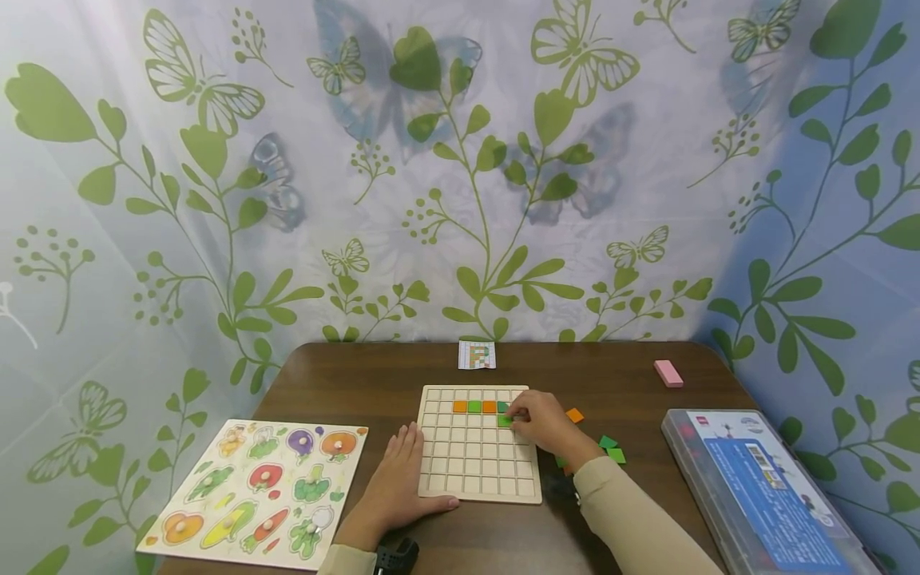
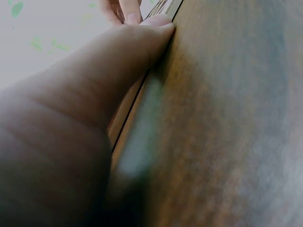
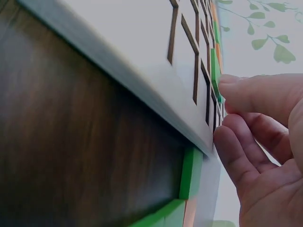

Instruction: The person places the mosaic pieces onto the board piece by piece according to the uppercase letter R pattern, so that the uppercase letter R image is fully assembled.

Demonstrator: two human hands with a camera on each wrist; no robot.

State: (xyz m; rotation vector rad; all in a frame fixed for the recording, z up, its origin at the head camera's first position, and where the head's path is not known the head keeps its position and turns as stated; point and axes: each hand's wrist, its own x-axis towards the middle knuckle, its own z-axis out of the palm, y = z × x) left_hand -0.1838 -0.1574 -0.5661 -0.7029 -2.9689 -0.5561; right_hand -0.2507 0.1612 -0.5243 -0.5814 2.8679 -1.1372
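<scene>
If you take the grid board (image 1: 477, 455) as the clock centre, 12 being away from the person, the left hand (image 1: 394, 471) is at about 8. Its fingers are out straight against the board's edge, thumb stretched along the 6 to 7 o'clock side, so it's touching rather than gripping. The right hand (image 1: 544, 423) comes in from 2 or so, fingers curled, thumb and fingertips pinching a green tile (image 1: 505, 421) over the board's 1 o'clock area. Can't tell if that tile is sitting fully flat. Just past it toward 12 there's a row of tiles (image 1: 474, 406) in the grid: orange, green, orange, then a dark green one partly behind the fingers. Loose tiles (image 1: 616, 455) are scattered around 3, some half hidden by the forearm. Also on the table (image 1: 388, 375): a small printed card (image 1: 477, 359) at 12, a pink block (image 1: 668, 373) at 2, a plastic box (image 1: 769, 487) just past 3, and a veggie puzzle (image 1: 239, 471) at 9. Leafy butterfly curtain (image 1: 467, 200) behind it all.
</scene>
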